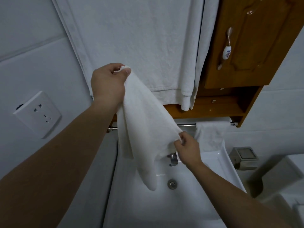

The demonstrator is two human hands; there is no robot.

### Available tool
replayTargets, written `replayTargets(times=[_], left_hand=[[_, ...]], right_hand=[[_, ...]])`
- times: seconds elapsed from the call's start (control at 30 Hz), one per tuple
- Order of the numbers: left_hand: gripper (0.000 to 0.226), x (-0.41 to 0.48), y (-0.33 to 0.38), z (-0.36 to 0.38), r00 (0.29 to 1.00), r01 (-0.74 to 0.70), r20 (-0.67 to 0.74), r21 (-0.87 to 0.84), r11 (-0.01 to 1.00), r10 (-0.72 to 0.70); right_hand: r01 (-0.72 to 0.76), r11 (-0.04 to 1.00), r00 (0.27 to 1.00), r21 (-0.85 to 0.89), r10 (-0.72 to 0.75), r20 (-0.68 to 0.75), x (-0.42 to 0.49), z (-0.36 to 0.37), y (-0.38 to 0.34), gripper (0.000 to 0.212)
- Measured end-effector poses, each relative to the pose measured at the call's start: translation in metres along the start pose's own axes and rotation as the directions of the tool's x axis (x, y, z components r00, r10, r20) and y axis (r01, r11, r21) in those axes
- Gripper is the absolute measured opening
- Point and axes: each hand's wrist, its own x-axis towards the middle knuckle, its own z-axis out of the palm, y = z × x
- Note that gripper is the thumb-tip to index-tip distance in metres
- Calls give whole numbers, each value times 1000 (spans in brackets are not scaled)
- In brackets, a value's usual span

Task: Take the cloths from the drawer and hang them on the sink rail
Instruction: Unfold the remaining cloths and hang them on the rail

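one white cloth [143, 129] is held in the air above the back edge of the sink [164, 209], in front of the rail [186, 125]. left hand [108, 83]: thumb and fingers curled, pinching the upper corner. right hand [187, 149]: fingertips pinching a lower edge. long axis: slanted, upper left to lower right. the loose tail hangs down, pointing towards the drain [172, 183]. cloths counted: two. the second cloth [211, 135] is draped over the right end of the rail. rails: one. one large towel [139, 46] hangs above.
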Motion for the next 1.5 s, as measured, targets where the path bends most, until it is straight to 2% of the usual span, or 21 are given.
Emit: replayTargets(times=[0.07, 0.2, 0.33, 0.43, 0.57, 0.77, 0.9, 1.0, 1.13, 1.27, 1.37, 1.5], left_hand=[[20, 1, -13, -3, 999, 28, -21, 29, 999, -28], [20, 1, -43, -12, 996, 73, -58, 127, 989, -67], [22, 0, -77, -15, 984, 168, -73, 126, 978, -160], [24, -3, -90, -16, 978, 197, -88, 123, 973, -187], [27, -4, -98, -17, 974, 213, -101, 120, 970, -202], [22, -7, -109, -19, 964, 243, -121, 54, 968, -236], [24, -6, -115, -23, 964, 243, -126, 73, 967, -233], [23, -8, -117, -23, 962, 250, -131, 64, 966, -240], [25, -8, -119, -23, 953, 273, -148, 40, 961, -264], [25, -10, -120, -22, 950, 278, -153, 16, 960, -273], [24, -10, -123, -21, 951, 277, -152, 24, 960, -271], [24, -8, -125, -21, 944, 292, -161, 5, 957, -287]], right_hand=[[-27, 995, 997, 96, 34, -64, 2, -17, 4, 3], [3, 966, 992, 257, 31, -126, 7, -57, 3, 36], [-20, 941, 994, 339, 55, -95, 16, -83, -1, 12], [-117, 928, 992, 355, 129, -10, 24, -94, -4, 11], [-274, 922, 960, 272, 244, 138, 28, -100, -5, 7], [-182, 946, 983, 270, 183, 20, 17, -95, -19, 12], [-87, 961, 994, 262, 102, -43, 14, -94, -25, 9], [-73, 955, 991, 288, 101, -82, 15, -92, -29, 13], [-120, 939, 991, 322, 134, -23, 16, -92, -30, 9], [-240, 820, 962, 520, 274, 13, 19, -91, -31, 7], [-280, 762, 942, 584, 336, 13, 22, -92, -29, 10], [-290, 854, 949, 433, 316, 14, 21, -93, -26, 11]])
